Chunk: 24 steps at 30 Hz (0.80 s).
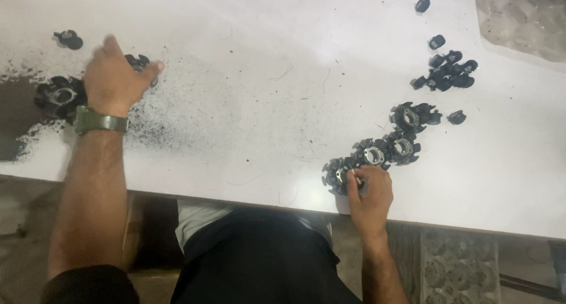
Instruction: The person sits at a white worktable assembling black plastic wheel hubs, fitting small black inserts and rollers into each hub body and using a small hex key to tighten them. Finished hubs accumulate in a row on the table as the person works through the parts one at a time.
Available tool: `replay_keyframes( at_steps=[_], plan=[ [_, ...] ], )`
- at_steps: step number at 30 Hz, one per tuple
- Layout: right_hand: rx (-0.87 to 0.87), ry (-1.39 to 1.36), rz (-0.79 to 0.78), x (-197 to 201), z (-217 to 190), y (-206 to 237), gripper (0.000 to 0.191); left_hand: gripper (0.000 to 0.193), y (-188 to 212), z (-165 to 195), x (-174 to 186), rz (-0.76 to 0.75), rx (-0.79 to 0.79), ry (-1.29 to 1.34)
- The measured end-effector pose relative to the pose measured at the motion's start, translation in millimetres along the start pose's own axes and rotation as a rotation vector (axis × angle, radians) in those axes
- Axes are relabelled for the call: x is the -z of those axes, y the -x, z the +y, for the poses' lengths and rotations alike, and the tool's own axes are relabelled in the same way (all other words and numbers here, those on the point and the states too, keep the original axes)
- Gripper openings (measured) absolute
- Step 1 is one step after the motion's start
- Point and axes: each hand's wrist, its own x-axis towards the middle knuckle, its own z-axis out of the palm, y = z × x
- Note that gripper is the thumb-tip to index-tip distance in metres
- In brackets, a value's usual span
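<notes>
My left hand (115, 74) reaches over the white table (265, 103) at the far left, its fingers curled down on a small black part (140, 62); a green watch sits on that wrist. Just left of it lies a black round toothed part with a metal centre (61, 96). My right hand (368, 195) rests near the front edge, fingertips pressing a small piece into another black toothed ring (337, 174).
Three more black toothed rings (372, 154) (403, 146) (413, 116) lie in a diagonal row right of centre. A heap of small black clips (449, 73) and loose ones (423, 5) sit beyond. Dark dust (165, 103) covers the left table. Clear plastic bag (525, 18) at top right.
</notes>
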Motion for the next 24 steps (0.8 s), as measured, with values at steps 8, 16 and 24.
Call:
replay_keyframes(
  at_steps=[8, 16, 24],
  plan=[
    [-0.048, -0.012, -0.020, 2, 20, -13, 0.016, 0.111, 61, 35, -10, -0.236, -0.500, -0.265],
    [-0.066, 0.017, 0.113, 9, 46, -25, 0.017, 0.101, 134, 95, -55, -0.386, -0.721, 0.186],
    [-0.108, -0.505, -0.072, -37, 2, 1, 0.014, 0.095, 165, 116, -65, -0.240, -0.802, 0.267]
  ],
)
